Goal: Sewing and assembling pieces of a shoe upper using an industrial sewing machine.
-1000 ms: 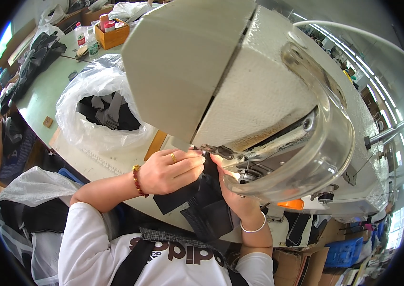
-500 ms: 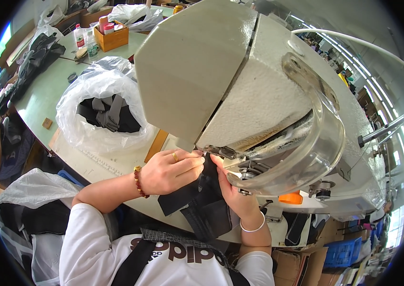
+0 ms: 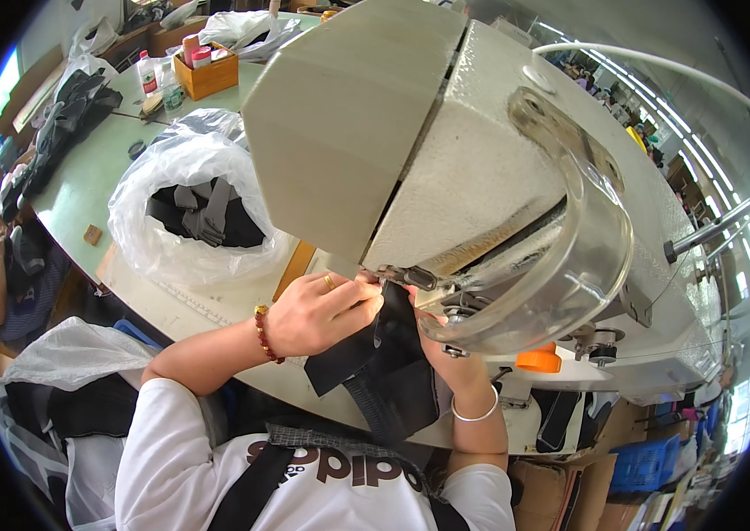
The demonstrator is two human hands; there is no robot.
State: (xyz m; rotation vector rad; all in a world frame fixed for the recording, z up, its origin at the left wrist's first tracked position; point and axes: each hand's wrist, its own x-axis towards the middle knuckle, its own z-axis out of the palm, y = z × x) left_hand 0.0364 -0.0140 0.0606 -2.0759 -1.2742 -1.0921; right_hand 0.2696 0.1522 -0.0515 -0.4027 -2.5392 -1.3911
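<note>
Under the needle end of a pale grey sewing machine point(image 3: 348, 133) lies a piece of black fabric point(image 3: 393, 372), its lower part hanging toward my lap. My left hand point(image 3: 322, 310) pinches the fabric's upper edge with thumb and fingertips, just below the machine head. On the other side, my right hand point(image 3: 446, 354) is closed at the fabric's right edge. The machine's clear curved guard point(image 3: 605, 257) and metal parts cover much of its fingers. The needle and the exact grip points are hidden.
A clear plastic bag point(image 3: 140, 221) holding black and grey pieces stands on the table left of the machine. Behind it are a wooden box point(image 3: 207, 78) and bottles. Another bag point(image 3: 65, 354) of black fabric sits at my left. Someone works at the far left.
My right fingers have moved up and in, further behind the guard and machine parts. The fabric has shifted slightly right. My left hand keeps its pinch; the view has shifted a little.
</note>
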